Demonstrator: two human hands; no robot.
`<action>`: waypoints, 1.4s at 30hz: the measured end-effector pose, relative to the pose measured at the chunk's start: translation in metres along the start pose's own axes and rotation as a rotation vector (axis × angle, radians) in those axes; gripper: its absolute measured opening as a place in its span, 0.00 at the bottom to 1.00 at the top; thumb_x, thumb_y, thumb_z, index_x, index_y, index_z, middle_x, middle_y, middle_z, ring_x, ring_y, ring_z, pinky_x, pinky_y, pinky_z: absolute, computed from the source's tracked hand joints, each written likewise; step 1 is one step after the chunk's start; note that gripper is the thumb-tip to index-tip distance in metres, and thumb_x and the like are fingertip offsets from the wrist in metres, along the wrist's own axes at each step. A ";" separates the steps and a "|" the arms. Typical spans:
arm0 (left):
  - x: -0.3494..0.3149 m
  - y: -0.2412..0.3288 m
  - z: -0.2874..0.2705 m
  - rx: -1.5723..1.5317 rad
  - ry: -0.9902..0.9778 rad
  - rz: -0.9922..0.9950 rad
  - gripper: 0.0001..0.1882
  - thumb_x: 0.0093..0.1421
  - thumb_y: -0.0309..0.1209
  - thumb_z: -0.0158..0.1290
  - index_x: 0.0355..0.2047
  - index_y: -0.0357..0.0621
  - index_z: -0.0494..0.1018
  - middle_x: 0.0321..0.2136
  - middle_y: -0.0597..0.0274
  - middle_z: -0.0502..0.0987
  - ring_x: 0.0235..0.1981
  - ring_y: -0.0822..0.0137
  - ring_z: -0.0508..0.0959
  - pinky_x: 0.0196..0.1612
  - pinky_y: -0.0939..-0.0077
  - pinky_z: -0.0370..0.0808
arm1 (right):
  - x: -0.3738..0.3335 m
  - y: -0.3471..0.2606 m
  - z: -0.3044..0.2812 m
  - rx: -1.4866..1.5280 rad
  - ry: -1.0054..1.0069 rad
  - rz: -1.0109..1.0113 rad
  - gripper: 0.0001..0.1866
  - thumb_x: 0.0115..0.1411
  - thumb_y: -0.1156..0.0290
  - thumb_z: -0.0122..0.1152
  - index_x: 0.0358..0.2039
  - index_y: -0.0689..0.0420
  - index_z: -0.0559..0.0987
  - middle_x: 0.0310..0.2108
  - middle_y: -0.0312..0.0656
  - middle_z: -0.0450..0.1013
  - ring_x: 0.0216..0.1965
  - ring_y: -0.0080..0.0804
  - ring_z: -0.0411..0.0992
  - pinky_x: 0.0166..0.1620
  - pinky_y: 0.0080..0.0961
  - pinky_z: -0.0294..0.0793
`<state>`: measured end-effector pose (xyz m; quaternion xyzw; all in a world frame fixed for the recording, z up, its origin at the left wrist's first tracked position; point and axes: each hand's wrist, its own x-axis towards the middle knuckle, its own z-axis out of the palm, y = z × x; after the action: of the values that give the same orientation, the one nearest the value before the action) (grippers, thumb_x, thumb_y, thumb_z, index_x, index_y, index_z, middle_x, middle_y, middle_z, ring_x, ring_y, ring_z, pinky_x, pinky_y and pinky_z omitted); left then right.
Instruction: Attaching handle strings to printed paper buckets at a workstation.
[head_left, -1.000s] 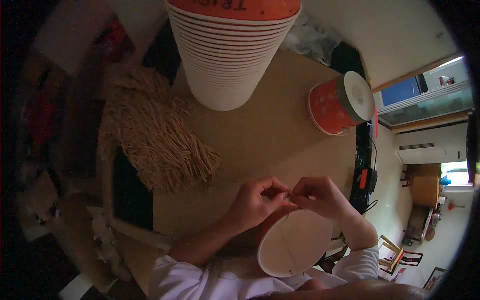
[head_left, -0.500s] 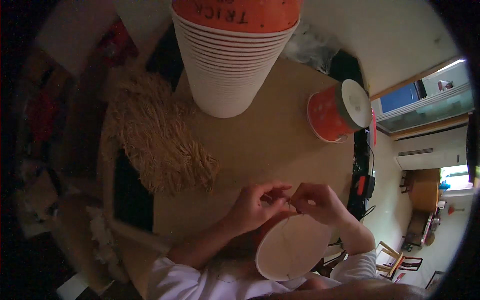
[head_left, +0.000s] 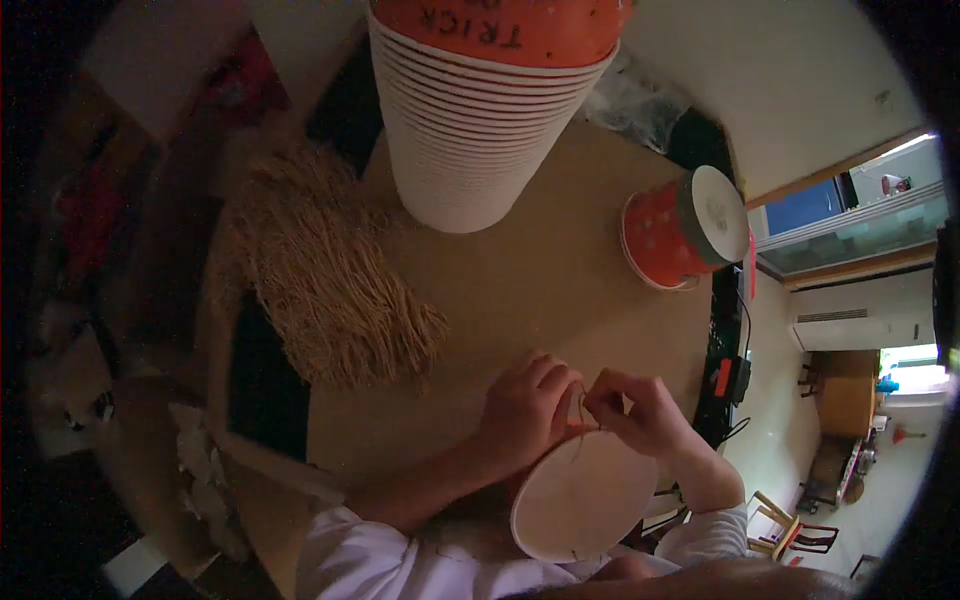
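A bucket (head_left: 585,500) with a white inside and an orange outer wall rests against my lap, its mouth tipped up toward me. A thin cord (head_left: 581,405) runs from its far rim down across the inside. My left hand (head_left: 530,415) is closed at the rim, with the cord at its fingertips. My right hand (head_left: 645,415) pinches the cord just to the right, so that a small loop stands up between the two hands. Beyond my left arm lies a thick bundle of brown twine strands (head_left: 330,280).
A tall stack of nested white buckets (head_left: 480,140), the top one orange with dark lettering, stands at the far side of the brown tabletop (head_left: 540,270). An orange bucket with a green band (head_left: 685,230) sits at the right. Clear plastic (head_left: 635,105) lies behind, a black-and-red device (head_left: 733,377) at the right edge.
My left fingers have curled in closer together. The cord between my hands now shows as a raised loop. The view has shifted slightly; the bucket stays against my lap.
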<state>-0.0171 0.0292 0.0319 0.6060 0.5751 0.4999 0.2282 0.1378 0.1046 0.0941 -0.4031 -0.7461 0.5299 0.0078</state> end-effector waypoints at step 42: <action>-0.021 -0.022 -0.019 -1.126 -0.381 -0.710 0.06 0.55 0.29 0.52 0.27 0.41 0.69 0.24 0.68 0.71 0.27 0.75 0.71 0.33 0.83 0.69 | -0.005 0.038 -0.013 0.769 -0.262 0.140 0.04 0.56 0.75 0.56 0.27 0.61 0.72 0.29 0.35 0.67 0.32 0.21 0.65 0.36 0.17 0.63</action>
<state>-0.0406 0.0091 0.0138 0.2477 0.3416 0.5024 0.7547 0.1691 0.1160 0.0714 -0.3496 -0.4591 0.8163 0.0268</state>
